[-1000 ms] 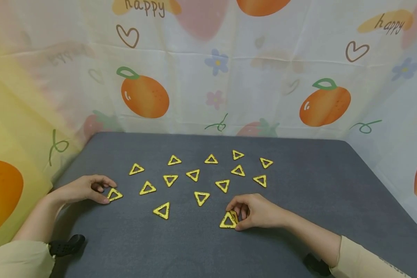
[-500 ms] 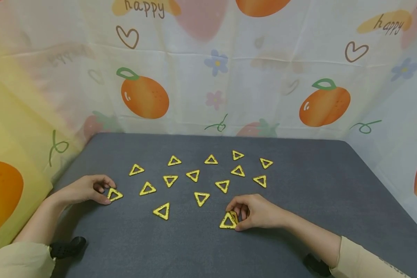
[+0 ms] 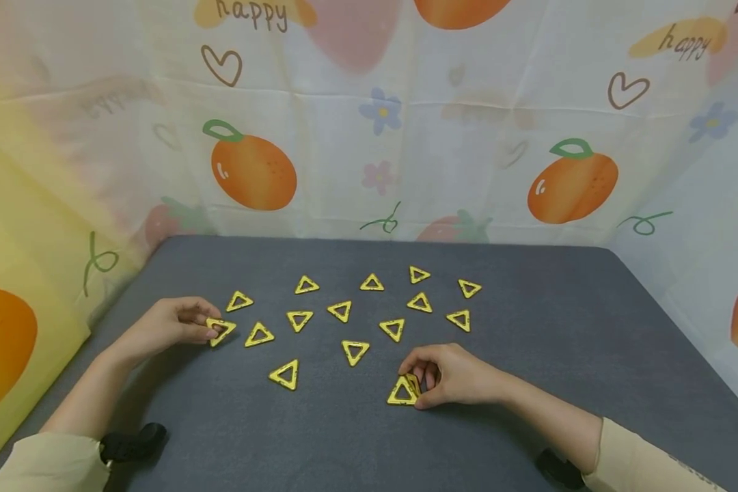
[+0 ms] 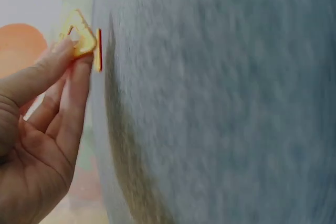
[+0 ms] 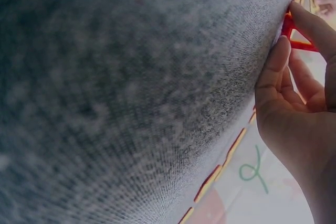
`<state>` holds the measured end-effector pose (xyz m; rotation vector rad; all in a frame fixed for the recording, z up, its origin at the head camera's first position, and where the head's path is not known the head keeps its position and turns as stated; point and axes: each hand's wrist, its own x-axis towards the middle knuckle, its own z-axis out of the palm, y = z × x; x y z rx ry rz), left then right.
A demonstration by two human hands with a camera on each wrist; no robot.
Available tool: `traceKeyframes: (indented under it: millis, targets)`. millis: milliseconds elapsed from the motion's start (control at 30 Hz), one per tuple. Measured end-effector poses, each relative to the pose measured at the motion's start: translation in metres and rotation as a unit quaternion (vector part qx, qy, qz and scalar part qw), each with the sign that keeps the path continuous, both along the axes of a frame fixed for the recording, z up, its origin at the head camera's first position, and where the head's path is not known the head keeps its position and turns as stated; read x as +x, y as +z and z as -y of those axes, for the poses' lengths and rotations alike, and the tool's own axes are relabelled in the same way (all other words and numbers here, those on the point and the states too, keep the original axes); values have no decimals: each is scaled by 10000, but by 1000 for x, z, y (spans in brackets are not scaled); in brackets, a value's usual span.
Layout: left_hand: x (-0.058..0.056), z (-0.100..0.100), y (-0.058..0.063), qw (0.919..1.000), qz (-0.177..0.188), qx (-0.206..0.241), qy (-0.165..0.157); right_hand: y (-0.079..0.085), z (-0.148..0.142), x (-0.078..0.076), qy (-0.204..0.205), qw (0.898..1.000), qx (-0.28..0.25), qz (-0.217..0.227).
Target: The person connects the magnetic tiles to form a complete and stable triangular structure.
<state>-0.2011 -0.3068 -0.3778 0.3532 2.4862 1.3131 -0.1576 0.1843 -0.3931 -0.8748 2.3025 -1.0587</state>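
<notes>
In the head view, my left hand [image 3: 171, 324] pinches a yellow triangle tile [image 3: 225, 335] with a hollow centre between thumb and fingers. The left wrist view shows this tile [image 4: 86, 44] held up by the fingertips, apart from the table. At the table's front middle, my right hand [image 3: 452, 376] pinches a tilted triangle tile [image 3: 415, 381]. Against it sits another yellow triangle tile [image 3: 399, 402]; whether the two are joined I cannot tell. From the right wrist camera, the piece [image 5: 304, 46] in those fingers looks red and is partly hidden by them.
Several similar yellow triangle tiles lie spread over the dark grey table [image 3: 320, 437], one [image 3: 258, 342] just right of my left hand and another [image 3: 296, 375] nearer the front. A fruit-printed cloth [image 3: 455, 157] hangs behind the table. Black bands [image 3: 132, 444] sit at the wrists.
My left hand has lifted its triangle tile off the table and moved it right and away from me. The right hand and its tiles stay in place.
</notes>
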Motion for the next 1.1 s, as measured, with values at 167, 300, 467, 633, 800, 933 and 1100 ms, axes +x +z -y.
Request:
traceKeyframes:
  millis: [167, 300, 467, 633, 800, 933, 1100]
  targets:
    - [-1, -16, 3, 9990, -348, 161, -207, 1, 0, 1, -18, 10000, 35, -15]
    - [-1, -27, 3, 9967, -449, 419, -532, 1, 1, 0, -20, 10000, 66, -13]
    - [-2, -44, 3, 9923, -264, 710, -981, 0, 1, 0, -11, 10000, 78, -34]
    - [0, -73, 10, 9881, 164, 761, -1327, 0, 0, 0, -10, 10000, 42, -16]
    - [5, -107, 19, 9866, 322, 502, -1516, 0, 0, 0, -12, 10000, 27, 0]
    - [12, -136, 20, 9873, 240, 346, -1529, 0, 1, 0, -23, 10000, 58, -15]
    - [22, -172, 12, 9877, -6, 328, -1530, 1, 1, 0, -26, 10000, 65, -68]
